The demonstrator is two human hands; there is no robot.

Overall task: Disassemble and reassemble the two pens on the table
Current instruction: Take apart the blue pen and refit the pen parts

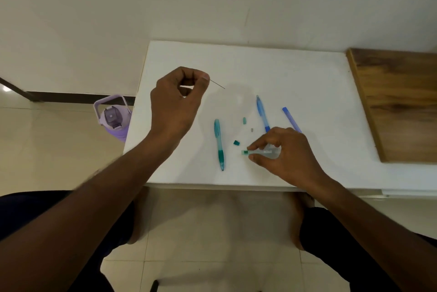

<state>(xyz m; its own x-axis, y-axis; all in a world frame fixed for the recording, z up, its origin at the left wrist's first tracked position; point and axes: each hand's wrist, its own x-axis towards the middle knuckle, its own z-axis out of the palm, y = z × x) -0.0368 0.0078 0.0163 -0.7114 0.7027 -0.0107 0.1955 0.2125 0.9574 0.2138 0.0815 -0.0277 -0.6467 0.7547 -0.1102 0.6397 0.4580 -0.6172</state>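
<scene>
My left hand (pixel 179 100) is raised over the white table (pixel 307 83) and pinches a thin dark rod (pixel 218 84) between thumb and fingertips. My right hand (pixel 281 152) grips a clear barrel piece with a green end (pixel 246 152), low over the table. A green pen body (pixel 219 145) lies left of it. Two small green bits (pixel 236 142) (pixel 244 121) and a tiny grey piece (pixel 252 130) lie between the pens. A blue pen body (pixel 262 113) and a blue barrel piece (pixel 291 118) lie behind my right hand.
A wooden board (pixel 397 102) covers the table's right end. A purple water bottle (pixel 113 118) stands on the tiled floor to the left of the table. My knees are under the table's front edge.
</scene>
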